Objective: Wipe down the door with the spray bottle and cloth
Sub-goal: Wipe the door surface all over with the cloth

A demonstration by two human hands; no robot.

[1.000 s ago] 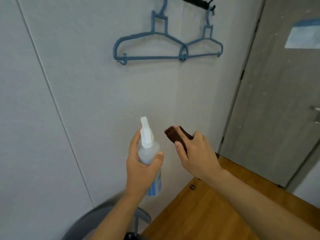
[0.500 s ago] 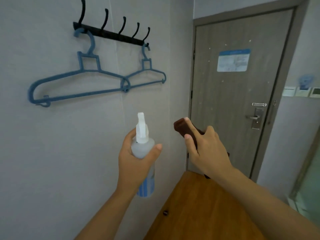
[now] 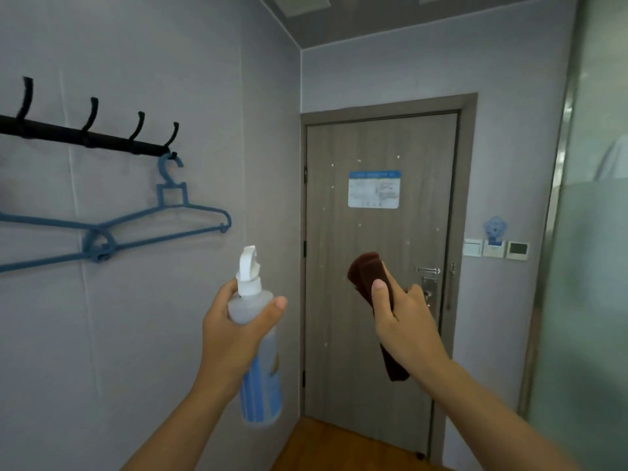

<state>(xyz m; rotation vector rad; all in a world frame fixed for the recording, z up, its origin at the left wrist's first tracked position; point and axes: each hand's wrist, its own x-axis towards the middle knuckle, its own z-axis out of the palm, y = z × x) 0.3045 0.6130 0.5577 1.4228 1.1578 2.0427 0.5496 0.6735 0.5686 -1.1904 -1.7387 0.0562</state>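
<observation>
left hand (image 3: 234, 338) gripping spray bottle (image 3: 259, 348) | right hand (image 3: 406, 324) pinching cloth (image 3: 368, 280) | door (image 3: 377, 266) well apart | risk: spraying now is probably wetting wall, notice (image 3: 373, 189)

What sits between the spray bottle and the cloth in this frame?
Nothing is held there. In the head view, only the closed door shows behind the gap between the spray bottle and the cloth.
</observation>
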